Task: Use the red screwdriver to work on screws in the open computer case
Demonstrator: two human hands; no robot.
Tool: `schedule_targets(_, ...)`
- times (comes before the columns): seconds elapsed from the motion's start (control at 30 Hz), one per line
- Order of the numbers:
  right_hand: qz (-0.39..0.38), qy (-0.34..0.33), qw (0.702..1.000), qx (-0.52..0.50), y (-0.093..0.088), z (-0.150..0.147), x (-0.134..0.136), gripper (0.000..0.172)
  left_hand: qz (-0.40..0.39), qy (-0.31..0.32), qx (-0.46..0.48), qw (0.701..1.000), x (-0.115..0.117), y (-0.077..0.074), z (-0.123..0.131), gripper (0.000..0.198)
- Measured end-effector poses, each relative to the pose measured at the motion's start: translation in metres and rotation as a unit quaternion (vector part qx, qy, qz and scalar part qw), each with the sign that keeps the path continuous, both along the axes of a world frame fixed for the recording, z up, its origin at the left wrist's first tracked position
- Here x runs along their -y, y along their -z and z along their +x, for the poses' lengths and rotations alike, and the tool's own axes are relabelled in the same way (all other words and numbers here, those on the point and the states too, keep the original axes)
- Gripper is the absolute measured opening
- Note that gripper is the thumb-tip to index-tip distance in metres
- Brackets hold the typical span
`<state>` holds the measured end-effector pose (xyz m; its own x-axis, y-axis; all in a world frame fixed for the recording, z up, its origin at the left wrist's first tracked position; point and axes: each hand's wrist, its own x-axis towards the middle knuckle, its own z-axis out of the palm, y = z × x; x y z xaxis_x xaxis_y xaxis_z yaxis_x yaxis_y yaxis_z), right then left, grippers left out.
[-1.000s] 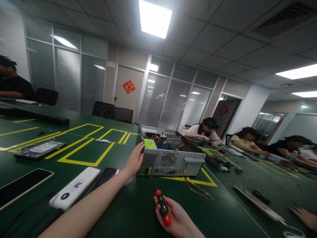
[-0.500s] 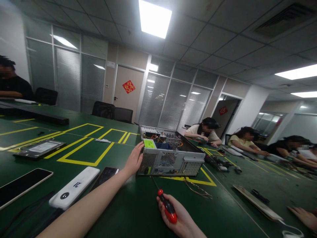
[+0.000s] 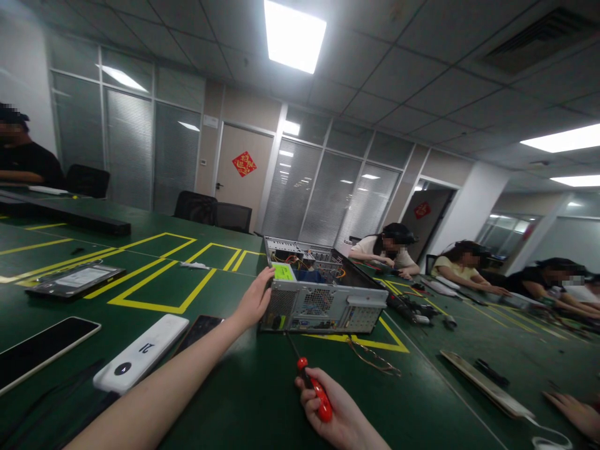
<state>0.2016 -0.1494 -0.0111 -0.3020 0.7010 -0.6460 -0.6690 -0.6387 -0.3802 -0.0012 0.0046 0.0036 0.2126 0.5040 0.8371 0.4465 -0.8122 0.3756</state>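
An open computer case (image 3: pixel 330 309) lies on the green table, its rear panel facing me. My left hand (image 3: pixel 255 300) grips the left side of the case, fingers up at its top edge beside the power supply with a yellow-green label (image 3: pixel 283 271). Closed around a red and black screwdriver (image 3: pixel 322 400) is my right hand (image 3: pixel 330 409). The screwdriver's shaft points up and away, its tip at the bottom edge of the rear panel, left of centre. Whether the tip touches a screw cannot be made out. Inside the case, coloured cables show.
Left on the table (image 3: pixel 225 400) lie a hard drive (image 3: pixel 77 279), a phone (image 3: pixel 47 353), a white device (image 3: pixel 143 353) and a dark phone-like slab (image 3: pixel 197 331). Thin wires (image 3: pixel 375 357) lie right of the case. Further right are a long flat bar (image 3: pixel 485 382) and another person's hand (image 3: pixel 574 412).
My right hand has turned the screwdriver handle slightly, showing more of its red side. My left hand and the case stay put.
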Motion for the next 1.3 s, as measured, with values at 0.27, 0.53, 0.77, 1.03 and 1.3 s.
schedule_targets(0.27, -0.006, -0.022, 0.998, 0.061, -0.005, -0.0061, 0.0052, 0.022, 0.006, 0.002, 0.009, 1.0, 0.0008, -0.0005, 0.0019, 0.038)
schedule_targets(0.53, 0.034, -0.02, 0.999, 0.019, -0.0038, -0.0004, 0.0032, 0.017, 0.009, -0.004, 0.01, 1.0, 0.001, -0.0011, 0.0021, 0.037)
schedule_targets(0.77, 0.006, 0.012, 0.999, 0.049, 0.0003, -0.0026, 0.0016, 0.02, 0.008, -0.003, 0.005, 1.0, 0.0013, -0.0009, 0.002, 0.036)
schedule_targets(1.03, 0.007, 0.01, 1.0, 0.014, -0.0039, -0.0048, 0.0029, 0.028, 0.011, -0.004, 0.008, 1.0, 0.0034, -0.0033, 0.002, 0.037)
schedule_targets(1.3, -0.014, 0.01, 1.0, 0.007, -0.0022, -0.0007, 0.0009, 0.018, 0.012, 0.0, 0.008, 1.0, 0.0006, -0.0002, 0.0016, 0.038)
